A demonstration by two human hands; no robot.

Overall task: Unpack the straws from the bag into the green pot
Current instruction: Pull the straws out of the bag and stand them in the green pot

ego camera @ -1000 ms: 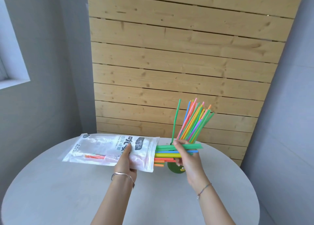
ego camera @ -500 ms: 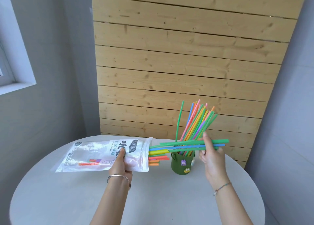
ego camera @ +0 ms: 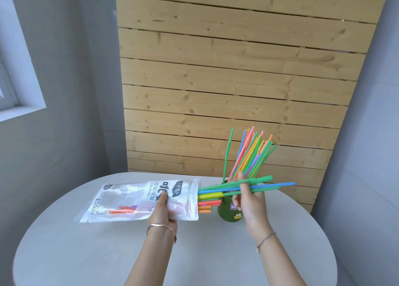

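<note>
Pinching three straws now drawn farther from the bag clenched in the left hand, the right hand holds them above the pot, insertion pending.

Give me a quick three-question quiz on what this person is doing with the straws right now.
1. True or false: the left hand holds the bag up off the table.
2. What colours are the straws pinched in the right hand? A) green and blue B) all orange C) pink and purple
3. Fill in: the straws already unpacked stand in the green ____.

Key: 1 true; 2 A; 3 pot.
</note>
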